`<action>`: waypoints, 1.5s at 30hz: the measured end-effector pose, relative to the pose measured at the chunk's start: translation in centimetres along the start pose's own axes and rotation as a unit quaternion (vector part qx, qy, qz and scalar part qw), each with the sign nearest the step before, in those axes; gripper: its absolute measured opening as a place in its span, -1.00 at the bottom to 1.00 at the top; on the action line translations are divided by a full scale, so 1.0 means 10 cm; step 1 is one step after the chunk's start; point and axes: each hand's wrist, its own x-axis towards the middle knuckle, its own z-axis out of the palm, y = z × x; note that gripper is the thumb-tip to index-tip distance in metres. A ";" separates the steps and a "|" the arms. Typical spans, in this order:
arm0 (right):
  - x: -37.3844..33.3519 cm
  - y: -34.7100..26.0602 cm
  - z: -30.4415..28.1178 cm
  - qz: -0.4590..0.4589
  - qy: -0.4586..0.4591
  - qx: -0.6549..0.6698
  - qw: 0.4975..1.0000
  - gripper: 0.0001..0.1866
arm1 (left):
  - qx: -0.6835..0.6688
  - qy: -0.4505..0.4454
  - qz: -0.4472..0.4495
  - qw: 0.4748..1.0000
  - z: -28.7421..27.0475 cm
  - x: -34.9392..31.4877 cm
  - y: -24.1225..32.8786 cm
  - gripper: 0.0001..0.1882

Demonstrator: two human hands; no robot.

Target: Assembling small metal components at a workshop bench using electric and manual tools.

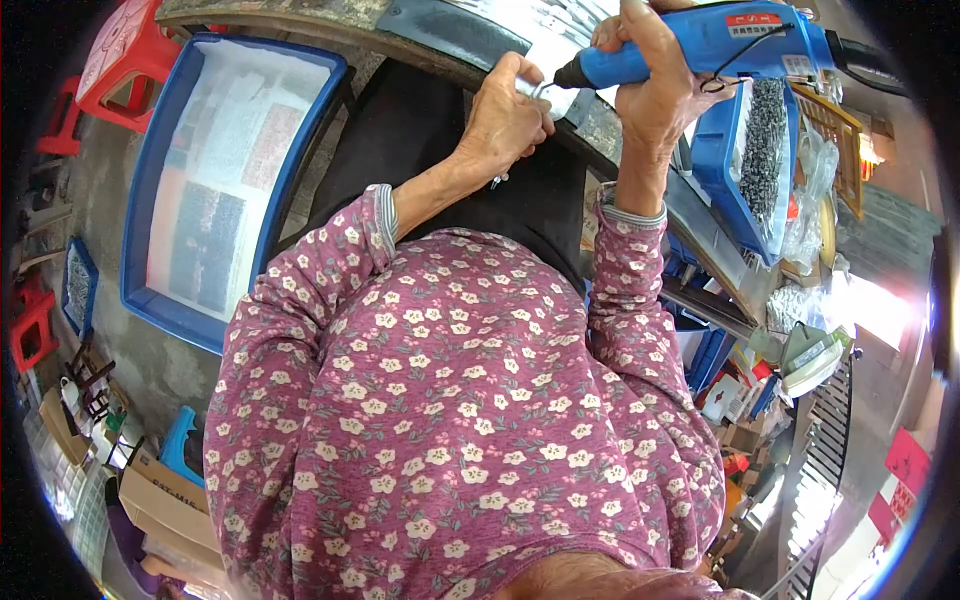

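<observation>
While the right grip (655,85) is wrapped around a blue tool (730,50), the left grip (502,118) pinches a small pale piece (537,91) right at the tool's black nose, over the near edge of the surface (310,14); the piece is too small to make out. A black cord (870,62) runs right from the tool's back end, and a thin wire loop (714,85) hangs beside the right fingers. The right hand and tool cover part of the surface beyond them.

To the right, just past the right forearm, a blue bin (712,165) of dark bits crowds that side, with a clear bag (812,185) next to it and a yellow frame (840,150) farther right. On the left, apart from the left forearm, sits a big blue tray (180,318) with pale sheeting and stuff inside. Red stools (125,60) stand on the floor (160,365) at far left; a carton (170,505) and a blue stool (180,450) are near left.
</observation>
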 end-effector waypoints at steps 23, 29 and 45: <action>-0.14 0.36 -0.41 -0.259 -0.119 -0.345 0.894 -0.75 | -0.004 0.023 -0.015 1.000 0.06 -0.03 0.05 -0.76; -0.03 0.08 -0.30 -0.137 -0.115 -0.157 0.971 -0.80 | -0.035 0.028 -0.044 0.998 0.10 -0.05 0.09 -0.75; -0.03 0.01 -0.05 0.003 0.004 -0.008 1.000 -0.81 | -0.050 0.008 -0.052 0.997 0.04 -0.03 0.07 -0.75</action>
